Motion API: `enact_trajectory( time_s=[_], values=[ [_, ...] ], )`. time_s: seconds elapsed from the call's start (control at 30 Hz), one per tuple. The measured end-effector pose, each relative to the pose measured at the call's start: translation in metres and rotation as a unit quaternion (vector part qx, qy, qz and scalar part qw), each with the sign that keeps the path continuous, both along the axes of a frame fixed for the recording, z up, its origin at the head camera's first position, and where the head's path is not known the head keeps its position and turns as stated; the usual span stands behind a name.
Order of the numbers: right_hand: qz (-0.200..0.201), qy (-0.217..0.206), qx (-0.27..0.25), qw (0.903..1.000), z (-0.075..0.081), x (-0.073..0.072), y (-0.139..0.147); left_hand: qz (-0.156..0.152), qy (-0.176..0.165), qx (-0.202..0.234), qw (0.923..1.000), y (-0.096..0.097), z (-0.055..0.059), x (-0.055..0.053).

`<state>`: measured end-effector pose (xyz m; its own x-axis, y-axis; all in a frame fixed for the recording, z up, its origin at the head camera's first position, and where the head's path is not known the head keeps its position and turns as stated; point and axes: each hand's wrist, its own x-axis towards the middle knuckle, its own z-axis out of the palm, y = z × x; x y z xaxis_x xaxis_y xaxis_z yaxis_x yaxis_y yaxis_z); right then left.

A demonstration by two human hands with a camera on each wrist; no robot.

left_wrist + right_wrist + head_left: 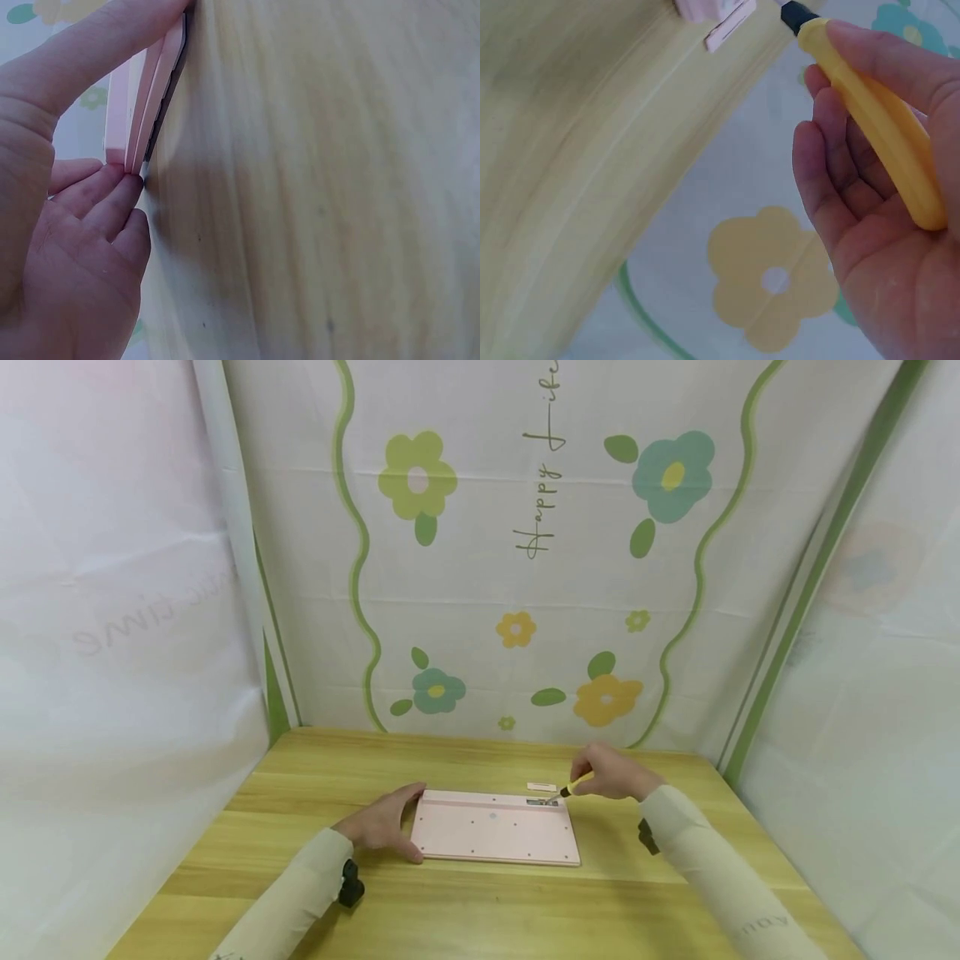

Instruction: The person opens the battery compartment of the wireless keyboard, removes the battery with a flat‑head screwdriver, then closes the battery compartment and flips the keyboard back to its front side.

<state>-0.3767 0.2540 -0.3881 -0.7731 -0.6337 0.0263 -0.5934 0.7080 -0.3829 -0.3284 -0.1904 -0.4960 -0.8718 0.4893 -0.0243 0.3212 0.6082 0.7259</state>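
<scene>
A pink keyboard point(487, 837) lies face down on the wooden table, small screws dotted over its underside. Its battery compartment point(542, 802) is uncovered near the far right corner. My left hand point(384, 822) grips the keyboard's left end, thumb at the near corner and fingers at the far one; in the left wrist view the fingertips point(124, 199) press against its edge. My right hand point(611, 772) holds a screwdriver with a yellow handle point(877, 127) and black collar point(795, 15). The screwdriver's tip reaches the compartment in the head view.
The small pink battery cover point(542, 786) lies on the table just beyond the keyboard's far edge. A floral cloth point(465, 568) hangs behind the wooden table point(480, 910), with more cloth on both sides.
</scene>
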Motion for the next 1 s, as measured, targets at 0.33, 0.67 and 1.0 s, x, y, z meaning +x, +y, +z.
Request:
enact_trajectory(
  time_s=[0.33, 0.67, 1.0],
  values=[
    [-0.015, -0.021, -0.047, 0.9986, -0.015, -0.005, 0.024, -0.002, 0.004, 0.001, 1.0, 0.0, 0.001, 0.0],
    [-0.031, -0.039, -0.069, 0.9964, -0.027, -0.006, 0.039, 0.0, -0.004, 0.004, 1.0, 0.0, 0.0, 0.001],
    [-0.037, -0.08, -0.097, 0.9913, -0.035, -0.008, 0.046, -0.004, -0.006, 0.002, 1.0, -0.001, -0.002, -0.001]
  ],
)
